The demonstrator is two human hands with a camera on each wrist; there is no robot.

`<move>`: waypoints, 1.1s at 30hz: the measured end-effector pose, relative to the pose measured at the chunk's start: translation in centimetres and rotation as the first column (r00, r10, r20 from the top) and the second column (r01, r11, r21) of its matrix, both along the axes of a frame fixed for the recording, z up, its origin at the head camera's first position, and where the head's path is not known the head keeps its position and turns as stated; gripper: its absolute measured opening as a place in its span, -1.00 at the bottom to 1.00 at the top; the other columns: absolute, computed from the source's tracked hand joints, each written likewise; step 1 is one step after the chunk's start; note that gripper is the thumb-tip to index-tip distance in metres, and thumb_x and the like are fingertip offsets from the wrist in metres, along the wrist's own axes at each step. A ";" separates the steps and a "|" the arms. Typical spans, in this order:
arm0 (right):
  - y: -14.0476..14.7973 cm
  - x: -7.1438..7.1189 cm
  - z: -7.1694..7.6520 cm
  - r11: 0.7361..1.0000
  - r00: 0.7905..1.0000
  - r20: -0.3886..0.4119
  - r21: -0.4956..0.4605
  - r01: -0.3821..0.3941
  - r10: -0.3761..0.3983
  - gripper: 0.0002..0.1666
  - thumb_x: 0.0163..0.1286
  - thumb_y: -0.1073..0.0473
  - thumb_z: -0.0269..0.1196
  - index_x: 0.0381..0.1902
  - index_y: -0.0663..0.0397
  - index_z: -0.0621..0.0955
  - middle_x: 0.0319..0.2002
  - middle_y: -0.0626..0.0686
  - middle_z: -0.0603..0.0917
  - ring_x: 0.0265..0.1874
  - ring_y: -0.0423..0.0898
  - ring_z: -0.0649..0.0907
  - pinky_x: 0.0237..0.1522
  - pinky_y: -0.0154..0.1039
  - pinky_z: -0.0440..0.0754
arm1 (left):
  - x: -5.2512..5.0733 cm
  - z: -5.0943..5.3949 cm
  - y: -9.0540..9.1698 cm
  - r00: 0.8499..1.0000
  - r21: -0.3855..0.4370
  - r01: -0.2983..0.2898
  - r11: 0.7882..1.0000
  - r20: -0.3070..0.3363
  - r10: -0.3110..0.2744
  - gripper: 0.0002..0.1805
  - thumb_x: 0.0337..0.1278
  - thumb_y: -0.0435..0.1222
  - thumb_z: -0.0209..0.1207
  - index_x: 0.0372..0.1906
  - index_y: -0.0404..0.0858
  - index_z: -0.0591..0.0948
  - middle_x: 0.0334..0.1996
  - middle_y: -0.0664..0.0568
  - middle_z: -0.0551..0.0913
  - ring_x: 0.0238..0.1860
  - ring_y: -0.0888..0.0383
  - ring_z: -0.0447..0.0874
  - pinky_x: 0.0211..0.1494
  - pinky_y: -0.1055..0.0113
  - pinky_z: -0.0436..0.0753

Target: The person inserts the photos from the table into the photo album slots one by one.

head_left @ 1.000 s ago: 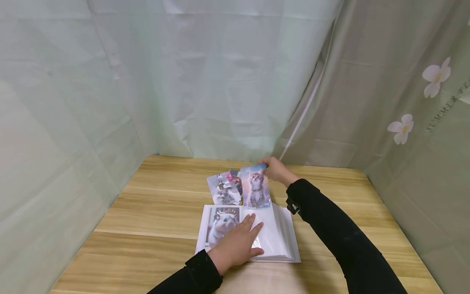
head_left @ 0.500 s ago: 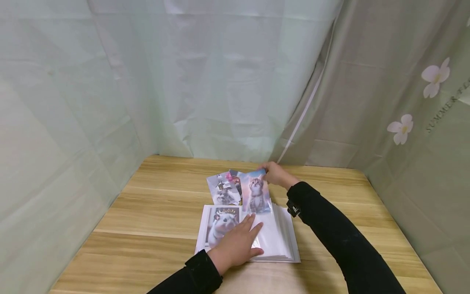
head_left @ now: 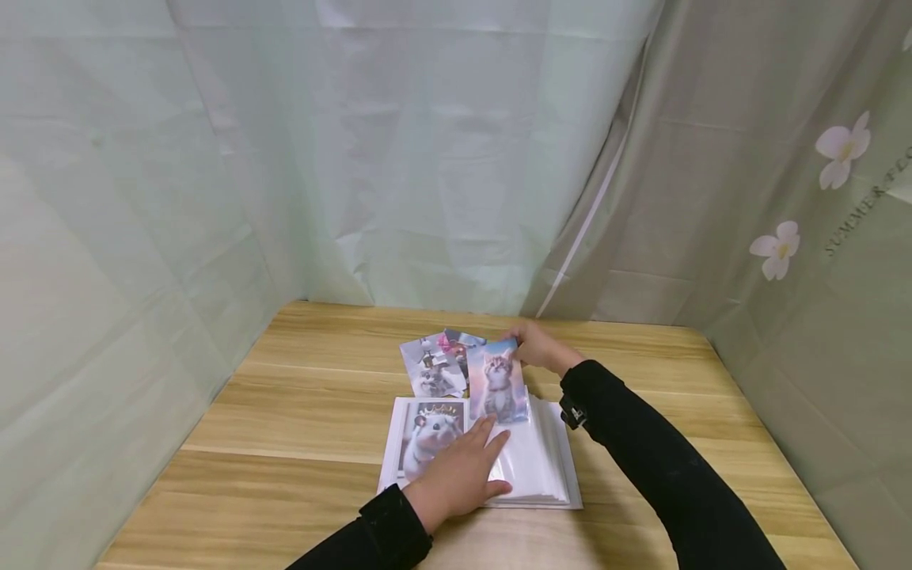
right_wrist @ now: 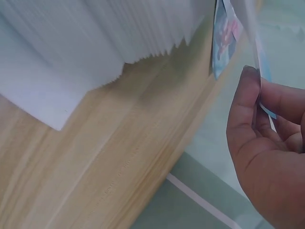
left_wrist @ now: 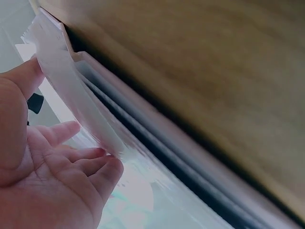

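Right hand (head_left: pixel 537 346) pinches kitten card (head_left: pixel 496 380) at its top right corner; card's lower end over album's (head_left: pixel 530 467) right page; left hand (head_left: pixel 459 476) rests on album, fingers spread; loose cards (head_left: pixel 431 374) just behind.

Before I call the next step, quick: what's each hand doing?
Left hand: open, resting on the photo album.
Right hand: closed, pinching the kitten photo.

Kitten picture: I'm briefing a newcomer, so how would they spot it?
On the wooden table lies an open white album. The kitten picture overlaps the top of the right page. Unlike its neighbours, it's pinched in the right hand.
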State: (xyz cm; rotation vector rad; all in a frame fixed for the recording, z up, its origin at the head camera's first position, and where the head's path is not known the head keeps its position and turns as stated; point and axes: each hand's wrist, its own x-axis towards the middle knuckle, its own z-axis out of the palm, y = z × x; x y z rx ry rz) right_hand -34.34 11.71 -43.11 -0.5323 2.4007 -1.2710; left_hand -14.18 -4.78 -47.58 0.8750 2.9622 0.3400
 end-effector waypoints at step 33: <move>1.5 2.2 -1.9 0.999 0.999 0.046 -0.038 -0.019 0.021 -0.60 0.11 0.59 0.15 -0.09 0.24 0.58 -0.24 0.11 0.57 -0.38 -0.06 0.54 -0.39 -0.17 0.58 | -0.3 -0.1 0.1 1.000 0.044 0.004 0.999 0.020 -0.005 -0.13 0.01 0.16 0.10 0.35 -0.22 0.17 0.34 -0.23 0.01 0.31 -0.09 -0.04 0.19 0.06 0.23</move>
